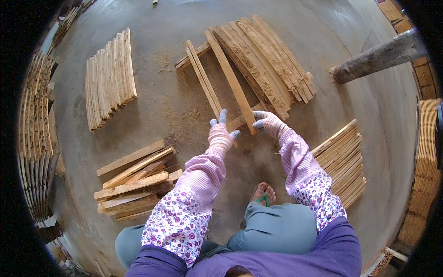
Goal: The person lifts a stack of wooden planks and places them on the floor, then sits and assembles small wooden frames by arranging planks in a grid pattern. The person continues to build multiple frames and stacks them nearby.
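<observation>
My left hand (pixel 221 135), in a striped glove with grey fingertips, has its fingers spread at the near end of a pair of narrow wooden strips (pixel 203 81). It seems to touch them without gripping. My right hand (pixel 271 123), gloved alike, pinches the near end of a single flat wooden plank (pixel 234 82) between thumb and fingers. That plank slants away from me, between the strips and a row of wide rough planks (pixel 258 60) lying side by side. Crosspieces (pixel 239 121) lie under the near and far ends.
Bundled slats (pixel 110 78) lie at the far left, and a loose heap of offcuts (pixel 134 182) is near left. More stacked slats (pixel 340 164) sit at right. A round post (pixel 378 55) stands far right. Tall wood stacks (pixel 427 159) line the sides. Sawdust litters the concrete floor.
</observation>
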Motion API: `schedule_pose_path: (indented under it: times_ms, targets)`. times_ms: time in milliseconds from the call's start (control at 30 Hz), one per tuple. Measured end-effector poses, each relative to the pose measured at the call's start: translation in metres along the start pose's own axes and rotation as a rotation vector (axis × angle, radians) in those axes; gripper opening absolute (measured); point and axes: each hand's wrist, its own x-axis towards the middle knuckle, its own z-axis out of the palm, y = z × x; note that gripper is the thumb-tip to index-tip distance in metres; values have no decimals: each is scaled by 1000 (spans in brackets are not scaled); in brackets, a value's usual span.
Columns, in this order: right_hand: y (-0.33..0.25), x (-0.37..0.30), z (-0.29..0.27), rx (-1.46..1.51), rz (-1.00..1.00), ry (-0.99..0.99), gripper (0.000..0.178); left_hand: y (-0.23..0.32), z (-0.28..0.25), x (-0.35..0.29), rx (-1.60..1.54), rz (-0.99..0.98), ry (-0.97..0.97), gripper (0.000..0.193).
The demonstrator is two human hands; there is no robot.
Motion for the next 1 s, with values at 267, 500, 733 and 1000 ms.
schedule_pose_path:
  times_ms: [267,500,733,1000]
  targets:
    - [-22,9,39,-981,-62,339,78,-10,4,3,-5,4,2,92]
    - [-50,5,64,-1377,-295,241,74,-10,13,10,26,75,54,98]
    - [35,-70,45,-1041,-759,666,56,-11,14,11,16,77,-16,100]
    - [126,-145,3,-935,-108,1004,75,-25,21,20,40,152,50,100]
